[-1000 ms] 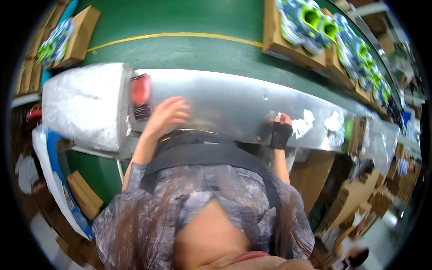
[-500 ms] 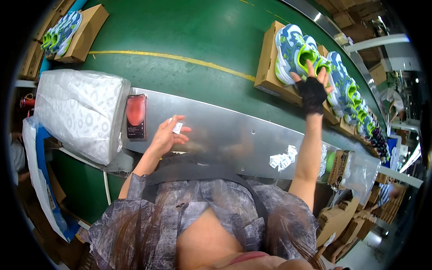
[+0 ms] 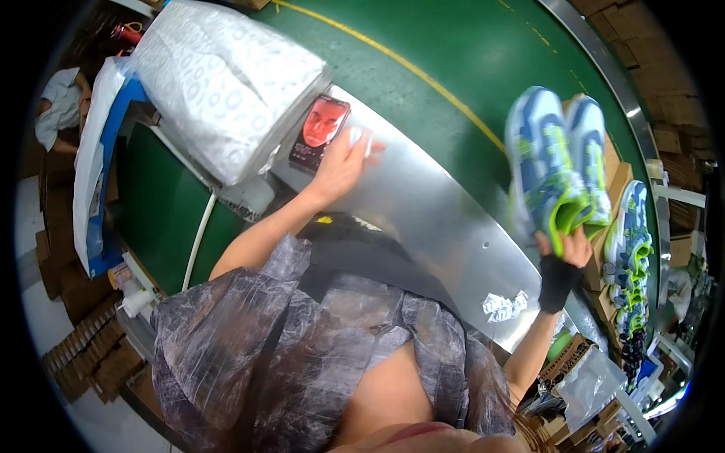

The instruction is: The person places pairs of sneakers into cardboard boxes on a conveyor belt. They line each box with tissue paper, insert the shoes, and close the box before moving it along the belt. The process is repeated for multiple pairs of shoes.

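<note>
My right hand (image 3: 565,273), in a black fingerless glove, grips a pair of blue, white and lime-green sneakers (image 3: 541,151) by their heel openings. The shoes are slightly blurred, toes pointing away from me, above a brown cardboard box (image 3: 618,181). Over the metal ledge (image 3: 430,208), my bare left hand (image 3: 338,172) pinches a small white packet (image 3: 357,137), blurred and partly hidden by the fingers. Just left of that hand lies a phone (image 3: 320,133) with a red picture on its screen. Several white packets (image 3: 504,306) are heaped on the ledge near my right forearm.
Beyond the ledge runs a green belt (image 3: 453,68) with a yellow line. More sneakers (image 3: 630,245) stand in a row on boxes at the right. A large plastic-wrapped bundle (image 3: 226,87) sits left of the phone. At far left is another person (image 3: 62,106).
My right hand has closed on the sneakers and lifted them toward me from their box. The left hand has moved closer to the phone, still with the packet. The whole view has turned.
</note>
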The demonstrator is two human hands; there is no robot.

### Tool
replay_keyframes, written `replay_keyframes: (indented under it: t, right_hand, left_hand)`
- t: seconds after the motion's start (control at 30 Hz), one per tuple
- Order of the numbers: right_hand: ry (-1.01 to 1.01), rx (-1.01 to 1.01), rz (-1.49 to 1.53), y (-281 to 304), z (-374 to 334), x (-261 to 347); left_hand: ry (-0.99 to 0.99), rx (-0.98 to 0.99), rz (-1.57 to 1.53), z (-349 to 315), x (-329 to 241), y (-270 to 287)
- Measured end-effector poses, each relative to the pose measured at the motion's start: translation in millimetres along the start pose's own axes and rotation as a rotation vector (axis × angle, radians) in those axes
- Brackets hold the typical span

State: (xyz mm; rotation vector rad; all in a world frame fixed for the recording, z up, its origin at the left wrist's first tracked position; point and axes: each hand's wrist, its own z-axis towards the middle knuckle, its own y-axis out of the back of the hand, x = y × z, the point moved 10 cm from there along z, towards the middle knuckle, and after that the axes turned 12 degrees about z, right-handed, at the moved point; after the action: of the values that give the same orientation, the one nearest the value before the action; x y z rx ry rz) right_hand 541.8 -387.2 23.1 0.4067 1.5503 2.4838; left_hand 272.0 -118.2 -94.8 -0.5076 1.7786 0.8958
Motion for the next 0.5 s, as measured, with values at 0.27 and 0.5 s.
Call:
replay_keyframes:
  t: [0.27, 0.5]
  right_hand:
    - [0.36, 0.522, 0.396, -64.4, -31.4, 157.5]
    - [-0.238, 0.289, 0.448, -93.8, 23.1, -21.7]
  left_hand:
    - [-0.787, -0.085, 0.454, 17.0, -118.6, -100.8]
    - [-0.239, 0.159, 0.441, 54.5, -10.5, -140.3]
